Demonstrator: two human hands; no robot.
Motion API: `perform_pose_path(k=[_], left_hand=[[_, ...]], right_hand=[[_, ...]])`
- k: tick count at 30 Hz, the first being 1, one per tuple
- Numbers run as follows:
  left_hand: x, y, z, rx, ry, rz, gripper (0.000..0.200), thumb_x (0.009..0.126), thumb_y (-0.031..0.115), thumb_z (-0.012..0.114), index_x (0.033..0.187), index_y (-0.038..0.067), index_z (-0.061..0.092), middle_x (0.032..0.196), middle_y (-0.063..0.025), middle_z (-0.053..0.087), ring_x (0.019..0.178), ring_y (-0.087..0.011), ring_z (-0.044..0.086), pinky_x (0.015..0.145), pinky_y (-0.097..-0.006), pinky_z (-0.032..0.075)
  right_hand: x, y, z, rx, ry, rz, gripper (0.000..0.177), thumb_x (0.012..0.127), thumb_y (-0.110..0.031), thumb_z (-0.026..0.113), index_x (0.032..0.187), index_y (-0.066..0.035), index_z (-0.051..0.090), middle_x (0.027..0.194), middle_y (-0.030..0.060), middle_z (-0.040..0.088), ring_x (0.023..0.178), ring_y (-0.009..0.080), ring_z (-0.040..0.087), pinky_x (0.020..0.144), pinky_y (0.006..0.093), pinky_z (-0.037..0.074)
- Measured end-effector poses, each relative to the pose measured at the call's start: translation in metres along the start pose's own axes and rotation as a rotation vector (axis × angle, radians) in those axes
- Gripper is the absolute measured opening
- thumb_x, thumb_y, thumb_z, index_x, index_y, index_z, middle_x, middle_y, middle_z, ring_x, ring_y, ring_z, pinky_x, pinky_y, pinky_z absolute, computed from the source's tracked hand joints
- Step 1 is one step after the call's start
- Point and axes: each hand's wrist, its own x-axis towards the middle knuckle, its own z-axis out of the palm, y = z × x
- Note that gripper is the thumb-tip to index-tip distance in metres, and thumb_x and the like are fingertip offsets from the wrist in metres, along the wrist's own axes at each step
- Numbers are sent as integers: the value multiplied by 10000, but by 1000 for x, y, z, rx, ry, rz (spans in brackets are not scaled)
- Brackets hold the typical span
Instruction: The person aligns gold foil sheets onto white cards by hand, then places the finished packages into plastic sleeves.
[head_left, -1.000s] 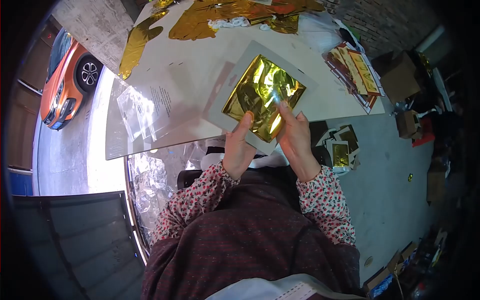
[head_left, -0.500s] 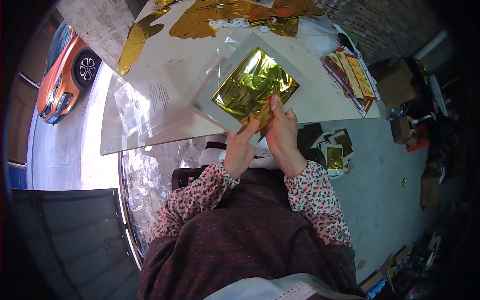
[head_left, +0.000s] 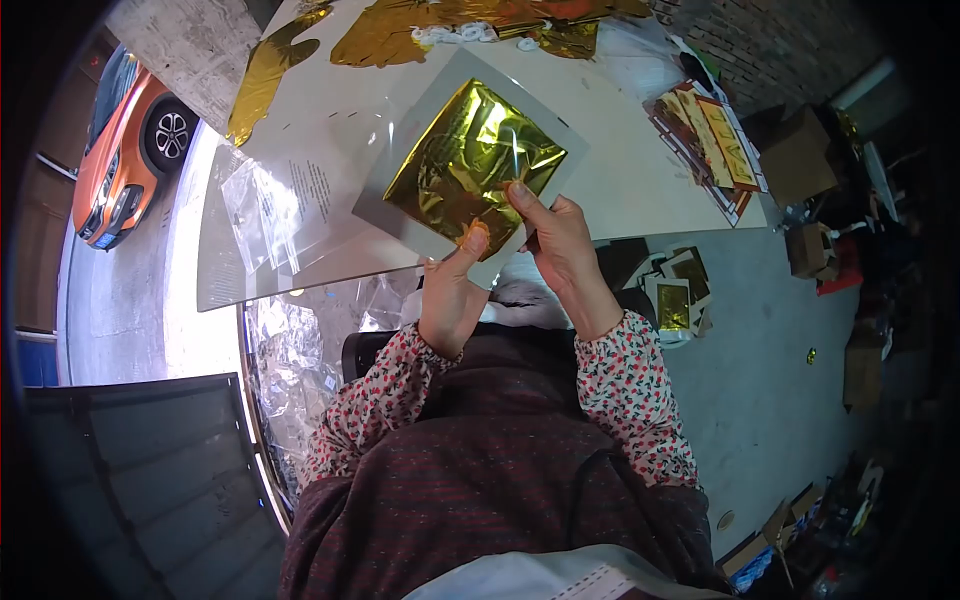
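A square of shiny gold foil (head_left: 470, 160), creased and tilted corner-up, is held in front of me over the table. A grey, see-through-looking square sheet (head_left: 395, 215) lies behind it, showing as a margin around its edges. My left hand (head_left: 455, 290) grips the lower corner of the foil, thumb pressed on its front. On the lower right edge my right hand (head_left: 562, 245) pinches the foil with the thumb on top. The fingers of both hands are mostly hidden behind the sheet.
The pale table (head_left: 640, 170) carries clear plastic bags (head_left: 265, 215) at left and loose gold foil (head_left: 385, 35) with white bits along the back. Printed colourful cards (head_left: 712, 140) lie at right. Below stand a container of gold-centred cards (head_left: 675, 305) and cardboard boxes (head_left: 797, 160). An orange car (head_left: 130, 160) is outside.
Both hands have shifted the foil square and its grey sheet up and to the left. My left thumb now sits more plainly on the foil's front.
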Motion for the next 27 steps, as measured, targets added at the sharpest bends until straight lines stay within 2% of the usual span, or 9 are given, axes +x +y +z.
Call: perform_pose_path(k=[1, 7, 10, 15, 18, 21, 22, 26, 27], left_hand=[[-1, 0, -2, 3, 5, 1, 347, 993, 133, 580, 1323, 54, 512, 1231, -82, 628, 1136, -231, 614, 1011, -411, 484], [-2, 1, -18, 14, -20, -14, 364, 1009, 145, 546, 1351, 31, 491, 1279, -102, 612, 1149, -249, 613, 1017, -429, 482], [-2, 6, -19, 47, -12, 10, 388, 1014, 163, 539, 1370, 21, 476, 1310, -107, 598, 1192, -258, 592, 1039, -428, 465], [2, 12, -23, 50, -68, -32, 419, 1028, 245, 523, 1385, 34, 461, 1336, -103, 582, 1256, -264, 553, 1078, -430, 430], [8, 30, -19, -159, -148, 26, 427, 1032, 285, 516, 1382, 47, 457, 1346, -100, 573, 1238, -261, 564, 1081, -442, 426], [22, 37, -30, -102, -80, 80, 418, 1026, 293, 533, 1364, 57, 466, 1325, -90, 579, 1198, -253, 588, 1049, -439, 458], [25, 39, -27, -64, -16, 110, 384, 1010, 241, 572, 1336, 56, 492, 1272, -69, 601, 1153, -211, 604, 998, -400, 498], [28, 38, -16, -7, 43, 150, 321, 971, 138, 637, 1271, 61, 554, 1201, -32, 625, 1095, -143, 606, 944, -336, 522], [27, 37, -18, 20, 38, 147, 337, 974, 152, 635, 1286, 62, 545, 1215, -35, 622, 1102, -149, 607, 953, -342, 521]], right_hand=[[0, -1, 0, 1, -13, 38, 201, 890, -254, 757, 911, -63, 698, 749, -10, 674, 589, 65, 590, 524, 239, 458], [-8, -7, -2, 27, -138, 17, 200, 914, -222, 729, 932, -29, 682, 810, 33, 692, 628, 89, 625, 539, 241, 492], [-6, 5, -10, 23, -177, -83, 172, 931, -179, 703, 946, -9, 680, 844, 55, 703, 645, 105, 641, 566, 247, 525], [-3, 12, -16, 50, -80, -215, 161, 936, -147, 691, 973, 9, 681, 846, 64, 705, 655, 113, 648, 594, 246, 548], [-3, 13, -18, 48, -71, -210, 152, 935, -140, 690, 968, 9, 684, 846, 62, 703, 668, 112, 649, 597, 247, 550], [-4, 14, -16, -11, -42, -186, 146, 935, -136, 690, 961, 7, 689, 851, 59, 702, 689, 111, 653, 604, 255, 557], [-5, 14, -15, -33, -30, -181, 144, 935, -135, 690, 959, 7, 690, 853, 59, 703, 697, 110, 655, 607, 258, 560], [-5, 14, -15, -7, -31, -211, 146, 933, -126, 690, 966, 16, 693, 869, 67, 707, 728, 112, 666, 622, 268, 569], [-5, 14, -14, -6, -34, -224, 144, 934, -124, 689, 966, 16, 694, 867, 66, 708, 723, 113, 666, 623, 267, 569]])
